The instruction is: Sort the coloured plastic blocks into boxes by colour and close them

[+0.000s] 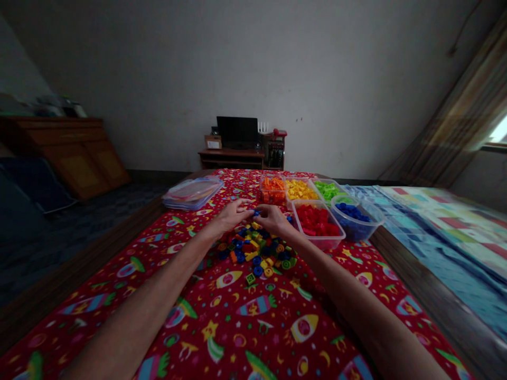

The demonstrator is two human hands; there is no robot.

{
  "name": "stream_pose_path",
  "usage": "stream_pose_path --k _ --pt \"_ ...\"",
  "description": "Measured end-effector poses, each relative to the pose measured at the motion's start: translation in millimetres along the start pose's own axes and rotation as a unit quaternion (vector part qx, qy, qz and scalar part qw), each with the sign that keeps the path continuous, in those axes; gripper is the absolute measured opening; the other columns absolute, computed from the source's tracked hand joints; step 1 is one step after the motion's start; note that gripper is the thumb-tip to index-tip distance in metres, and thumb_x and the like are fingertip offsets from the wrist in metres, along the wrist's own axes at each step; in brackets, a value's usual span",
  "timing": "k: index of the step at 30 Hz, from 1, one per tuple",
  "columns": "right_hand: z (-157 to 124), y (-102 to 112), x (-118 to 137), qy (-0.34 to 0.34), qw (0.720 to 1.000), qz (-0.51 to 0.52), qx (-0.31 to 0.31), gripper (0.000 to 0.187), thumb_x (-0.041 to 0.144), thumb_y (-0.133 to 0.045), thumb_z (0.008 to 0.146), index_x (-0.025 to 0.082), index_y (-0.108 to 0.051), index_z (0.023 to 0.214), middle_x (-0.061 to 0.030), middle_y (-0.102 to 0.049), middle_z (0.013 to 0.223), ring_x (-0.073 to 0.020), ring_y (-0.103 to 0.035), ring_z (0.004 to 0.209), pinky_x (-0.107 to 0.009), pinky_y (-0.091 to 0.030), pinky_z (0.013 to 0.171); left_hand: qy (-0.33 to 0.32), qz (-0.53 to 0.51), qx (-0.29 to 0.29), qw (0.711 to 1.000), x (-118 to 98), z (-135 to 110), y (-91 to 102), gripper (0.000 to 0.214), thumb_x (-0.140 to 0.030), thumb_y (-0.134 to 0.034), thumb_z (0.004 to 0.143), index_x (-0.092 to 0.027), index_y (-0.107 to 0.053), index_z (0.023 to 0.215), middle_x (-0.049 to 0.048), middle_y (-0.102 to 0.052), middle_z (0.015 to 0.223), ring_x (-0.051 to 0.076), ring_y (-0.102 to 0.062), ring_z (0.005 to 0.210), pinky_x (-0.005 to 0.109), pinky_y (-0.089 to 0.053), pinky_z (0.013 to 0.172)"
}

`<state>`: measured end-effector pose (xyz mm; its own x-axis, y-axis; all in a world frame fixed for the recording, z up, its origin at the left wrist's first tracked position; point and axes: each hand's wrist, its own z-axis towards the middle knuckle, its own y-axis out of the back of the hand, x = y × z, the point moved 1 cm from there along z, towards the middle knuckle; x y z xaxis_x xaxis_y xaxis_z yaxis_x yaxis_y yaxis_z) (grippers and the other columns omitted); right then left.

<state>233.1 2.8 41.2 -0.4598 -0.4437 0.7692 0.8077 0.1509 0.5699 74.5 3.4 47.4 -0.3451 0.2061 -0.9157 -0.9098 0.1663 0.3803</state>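
Note:
My left hand (232, 215) and my right hand (273, 219) meet above a heap of small multicoloured plastic bricks (253, 248). Their fingertips seem to pinch a small blue brick (256, 213) between them. The heap lies on a red rocket-print cloth (273, 322). Just past my right hand stands a clear tub of red bricks (317, 224). Beyond the hands are clear tubs of orange bricks (272, 190), yellow bricks (300, 190) and green bricks (327, 190). A clear bowl of blue bricks (352, 216) sits at the right.
A stack of clear plastic lids (192, 192) lies at the cloth's far left. A wooden edge (428, 285) runs along the right, with a patchwork quilt (447, 232) beyond. A desk with a monitor (236, 132) stands by the far wall, and a wooden cabinet (67, 153) stands at the left.

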Motion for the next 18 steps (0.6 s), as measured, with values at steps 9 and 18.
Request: stream_pose_path --k 9,18 --pt "-15 3 12 0.072 0.992 -0.108 0.001 0.028 0.023 -0.056 0.081 0.017 -0.067 0.106 -0.0028 -0.068 0.078 -0.0141 -0.057 0.069 -0.022 -0.039 0.064 0.022 0.016 0.032 0.999 -1 -1 -6.0 0.065 -0.047 -0.066 0.073 -0.013 -0.049 0.126 0.0054 -0.07 0.078 0.018 -0.066 0.064 0.028 -0.05 0.056" --pt "-9 73 10 0.082 0.957 -0.25 -0.12 0.027 0.028 -0.053 0.085 0.018 -0.065 0.107 -0.0057 -0.068 0.085 -0.0151 -0.058 0.074 -0.025 -0.04 0.07 -0.043 0.118 -0.003 0.992 -6 -3 8.2 0.049 -0.05 -0.036 0.089 -0.015 -0.054 0.119 0.0031 -0.07 0.073 0.019 -0.067 0.069 0.029 -0.052 0.066"
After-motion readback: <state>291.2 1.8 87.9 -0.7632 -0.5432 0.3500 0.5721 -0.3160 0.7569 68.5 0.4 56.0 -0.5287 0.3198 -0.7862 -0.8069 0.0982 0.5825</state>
